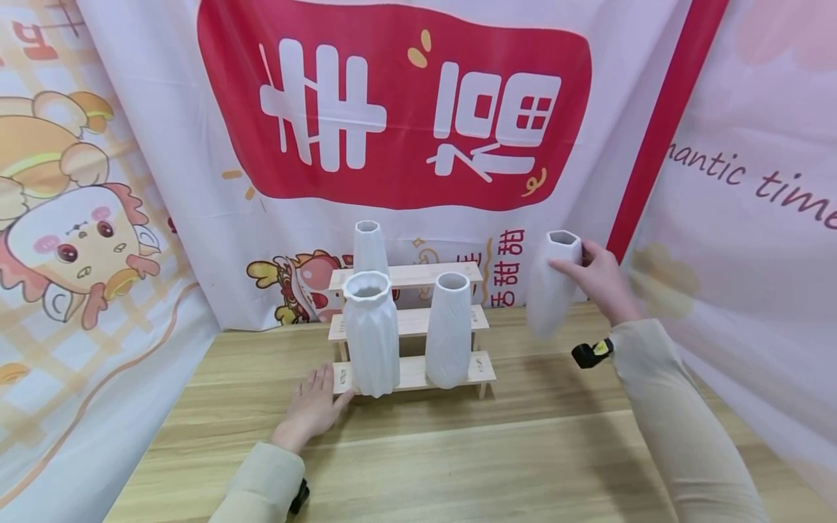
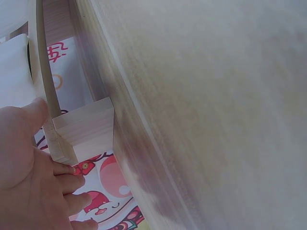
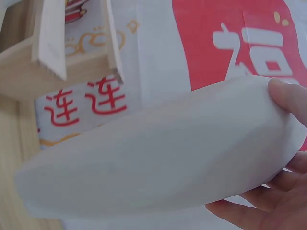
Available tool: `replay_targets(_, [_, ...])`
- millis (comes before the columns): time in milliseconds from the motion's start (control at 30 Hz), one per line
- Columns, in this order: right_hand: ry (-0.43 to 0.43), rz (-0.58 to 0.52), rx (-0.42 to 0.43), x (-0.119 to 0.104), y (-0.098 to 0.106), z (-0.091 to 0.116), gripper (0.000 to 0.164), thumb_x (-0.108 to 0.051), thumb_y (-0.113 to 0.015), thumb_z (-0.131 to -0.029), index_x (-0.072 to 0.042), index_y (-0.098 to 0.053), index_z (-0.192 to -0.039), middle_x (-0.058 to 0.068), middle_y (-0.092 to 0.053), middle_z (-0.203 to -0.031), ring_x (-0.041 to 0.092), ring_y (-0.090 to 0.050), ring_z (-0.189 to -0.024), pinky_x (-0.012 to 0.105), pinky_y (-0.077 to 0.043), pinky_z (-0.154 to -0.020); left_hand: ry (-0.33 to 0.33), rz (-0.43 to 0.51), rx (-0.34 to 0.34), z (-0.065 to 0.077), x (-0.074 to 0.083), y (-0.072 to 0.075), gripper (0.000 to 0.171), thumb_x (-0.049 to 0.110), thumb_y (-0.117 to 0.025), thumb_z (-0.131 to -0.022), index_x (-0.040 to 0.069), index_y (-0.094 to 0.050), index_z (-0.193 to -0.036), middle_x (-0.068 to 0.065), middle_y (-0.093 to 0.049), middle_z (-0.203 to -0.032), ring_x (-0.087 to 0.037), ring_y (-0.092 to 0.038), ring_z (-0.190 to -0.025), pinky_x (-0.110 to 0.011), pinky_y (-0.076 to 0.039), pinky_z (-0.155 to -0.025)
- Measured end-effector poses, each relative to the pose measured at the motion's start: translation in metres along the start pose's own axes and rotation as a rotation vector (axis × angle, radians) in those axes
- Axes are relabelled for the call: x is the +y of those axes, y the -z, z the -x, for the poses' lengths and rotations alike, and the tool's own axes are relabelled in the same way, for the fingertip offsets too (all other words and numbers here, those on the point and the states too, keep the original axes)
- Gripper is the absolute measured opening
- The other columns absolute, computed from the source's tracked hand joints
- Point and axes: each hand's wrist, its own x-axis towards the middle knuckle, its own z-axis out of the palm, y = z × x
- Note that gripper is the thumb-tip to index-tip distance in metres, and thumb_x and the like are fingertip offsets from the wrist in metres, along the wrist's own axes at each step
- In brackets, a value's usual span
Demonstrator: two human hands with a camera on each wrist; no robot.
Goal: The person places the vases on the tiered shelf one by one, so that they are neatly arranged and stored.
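In the head view my right hand point(image 1: 598, 272) grips a white vase point(image 1: 556, 283) with a six-sided mouth near its top, thumb at the front. This vase hangs slightly tilted right of a three-step wooden stand point(image 1: 412, 374). The right wrist view has the thumb point(image 3: 290, 98) on one side of its smooth body, the fingers on the other. My left hand point(image 1: 315, 403) touches the left end of the bottom step, thumb along the front edge. On that step stand a pleated vase point(image 1: 373, 341) with a wavy rim and a tapered vase point(image 1: 450, 334).
A slim white vase point(image 1: 369, 247) stands upright on the top step, partly hidden behind the pleated one. All of it is on a wood-grain table point(image 1: 418, 465). Printed cloth point(image 1: 405, 131) hangs close behind the stand and along both sides.
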Motion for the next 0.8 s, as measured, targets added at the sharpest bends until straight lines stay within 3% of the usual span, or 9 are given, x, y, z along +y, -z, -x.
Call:
replay_targets(233, [0.049,-0.06,-0.013,-0.022,-0.017,-0.006,0.082,-0.053,-0.07,-0.073,-0.012,-0.04,-0.137,0.009,-0.049,-0.127,0.029,-0.049,-0.107,0.05,-0.043,-0.091,0.003,0.005,-0.002,0.0,-0.001,-0.001,0.074,0.042,-0.038,-0.098,-0.012,-0.011,-0.141,-0.032,-0.011,-0.145,-0.047,-0.009,-0.132,-0.059,-0.005,-0.105])
replay_targets(800, [0.178,-0.06,-0.028,-0.053,-0.047,-0.011,0.072,-0.049,-0.072,-0.074,-0.014,-0.046,-0.131,0.004,-0.052,-0.123,0.024,-0.052,-0.102,0.046,-0.046,-0.087,0.006,0.009,0.001,0.0,-0.001,0.0,0.074,0.041,-0.038,-0.098,-0.012,-0.011,-0.141,-0.031,-0.011,-0.145,-0.047,-0.009,-0.132,-0.059,-0.004,-0.105])
